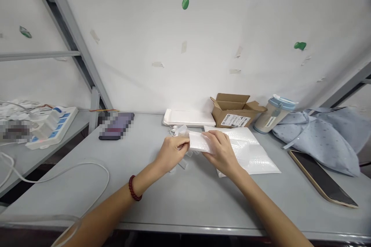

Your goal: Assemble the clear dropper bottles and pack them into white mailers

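Both hands hold a small white bubble-wrap pouch (pixel 198 141) just above the grey table (pixel 185 197). My left hand (pixel 171 152) pinches its left end, fingers closed; a red bead bracelet sits on that wrist. My right hand (pixel 220 149) wraps over the pouch's right part, fingers curled. A stack of larger white bubble mailers (pixel 252 152) lies flat on the table right of the hands. Small white pieces (pixel 177 129) lie just behind the pouch.
Behind the hands are a white tray (pixel 188 117), an open cardboard box (pixel 234 110) and a lidded cup (pixel 274 114). A blue cloth (pixel 321 135) and a tablet (pixel 321 177) lie right. A phone (pixel 116 125), power strip (pixel 52 125) and white cable (pixel 87 166) lie left.
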Demonstrator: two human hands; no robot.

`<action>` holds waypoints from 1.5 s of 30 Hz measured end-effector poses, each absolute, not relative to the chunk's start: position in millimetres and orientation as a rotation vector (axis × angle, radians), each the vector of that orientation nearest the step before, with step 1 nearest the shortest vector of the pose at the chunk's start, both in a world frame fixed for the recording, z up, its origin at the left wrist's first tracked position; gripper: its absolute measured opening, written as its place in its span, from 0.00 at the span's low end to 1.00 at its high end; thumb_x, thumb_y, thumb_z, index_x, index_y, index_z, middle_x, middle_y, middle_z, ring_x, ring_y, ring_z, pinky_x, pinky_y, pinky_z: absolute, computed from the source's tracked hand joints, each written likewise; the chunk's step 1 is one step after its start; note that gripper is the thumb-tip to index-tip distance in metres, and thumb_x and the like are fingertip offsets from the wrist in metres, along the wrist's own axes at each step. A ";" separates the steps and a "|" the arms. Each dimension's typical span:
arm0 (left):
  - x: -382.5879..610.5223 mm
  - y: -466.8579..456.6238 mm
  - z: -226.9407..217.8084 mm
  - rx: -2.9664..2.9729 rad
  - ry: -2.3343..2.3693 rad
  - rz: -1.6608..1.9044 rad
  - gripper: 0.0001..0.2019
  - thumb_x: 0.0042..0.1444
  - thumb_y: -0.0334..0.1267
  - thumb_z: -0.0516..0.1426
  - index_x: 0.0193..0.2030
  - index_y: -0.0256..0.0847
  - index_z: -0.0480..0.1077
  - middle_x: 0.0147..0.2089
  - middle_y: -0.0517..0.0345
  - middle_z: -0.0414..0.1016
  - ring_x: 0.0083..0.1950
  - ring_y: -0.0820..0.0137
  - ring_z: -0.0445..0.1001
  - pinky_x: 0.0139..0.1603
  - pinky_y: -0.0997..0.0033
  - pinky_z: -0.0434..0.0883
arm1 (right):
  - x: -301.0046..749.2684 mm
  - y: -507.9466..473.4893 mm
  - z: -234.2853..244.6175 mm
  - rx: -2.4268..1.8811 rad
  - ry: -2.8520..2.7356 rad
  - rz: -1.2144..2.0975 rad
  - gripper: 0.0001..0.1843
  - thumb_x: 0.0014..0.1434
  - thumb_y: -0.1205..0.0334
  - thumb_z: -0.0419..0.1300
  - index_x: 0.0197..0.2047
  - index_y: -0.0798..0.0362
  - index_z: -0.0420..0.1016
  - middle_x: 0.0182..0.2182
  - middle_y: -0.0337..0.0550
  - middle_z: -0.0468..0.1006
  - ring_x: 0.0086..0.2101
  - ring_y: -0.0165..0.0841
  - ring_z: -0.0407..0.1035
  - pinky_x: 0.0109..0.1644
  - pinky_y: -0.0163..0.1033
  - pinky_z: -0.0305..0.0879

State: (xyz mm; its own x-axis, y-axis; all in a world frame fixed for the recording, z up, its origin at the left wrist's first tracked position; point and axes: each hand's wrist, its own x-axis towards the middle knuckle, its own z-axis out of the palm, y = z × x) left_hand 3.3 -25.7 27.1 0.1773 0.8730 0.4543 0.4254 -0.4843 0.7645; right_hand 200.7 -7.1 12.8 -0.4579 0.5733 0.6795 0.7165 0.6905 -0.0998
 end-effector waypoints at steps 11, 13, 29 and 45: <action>-19.8 -9.9 33.5 1.908 1.382 1.475 0.11 0.53 0.33 0.51 0.33 0.40 0.76 0.35 0.56 0.80 0.35 0.67 0.78 0.38 0.72 0.72 | 207.7 -1.1 13.0 -1.008 -2.142 -0.294 0.22 0.56 0.64 0.56 0.54 0.52 0.62 0.45 0.53 0.70 0.47 0.45 0.65 0.49 0.49 0.59; -32.0 0.5 31.9 1.854 1.506 1.474 0.11 0.53 0.34 0.51 0.34 0.40 0.75 0.37 0.55 0.80 0.35 0.67 0.77 0.38 0.71 0.72 | 212.0 0.9 15.3 -1.038 -2.120 -0.347 0.21 0.56 0.64 0.56 0.54 0.53 0.63 0.45 0.53 0.70 0.47 0.46 0.64 0.48 0.49 0.59; -54.3 36.6 -7.6 1.979 1.646 1.089 0.11 0.49 0.35 0.52 0.34 0.43 0.76 0.37 0.54 0.79 0.35 0.64 0.73 0.39 0.67 0.69 | 224.7 12.4 15.5 -1.195 -2.026 -0.239 0.20 0.55 0.60 0.57 0.52 0.52 0.64 0.46 0.52 0.70 0.47 0.46 0.65 0.49 0.50 0.59; -57.2 43.6 -17.9 2.149 1.556 0.988 0.19 0.48 0.31 0.48 0.42 0.39 0.77 0.46 0.49 0.77 0.49 0.60 0.73 0.52 0.63 0.68 | 225.1 12.6 15.7 -1.190 -2.046 -0.214 0.20 0.56 0.59 0.57 0.52 0.51 0.65 0.46 0.52 0.70 0.47 0.46 0.64 0.49 0.51 0.60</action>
State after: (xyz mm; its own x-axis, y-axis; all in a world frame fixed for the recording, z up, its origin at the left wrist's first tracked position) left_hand -57.2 43.6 -17.9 0.1726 0.9209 0.3494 0.7080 -0.3626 0.6060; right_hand 225.1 12.6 15.7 -0.2898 0.6794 0.6741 0.8042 0.5547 -0.2134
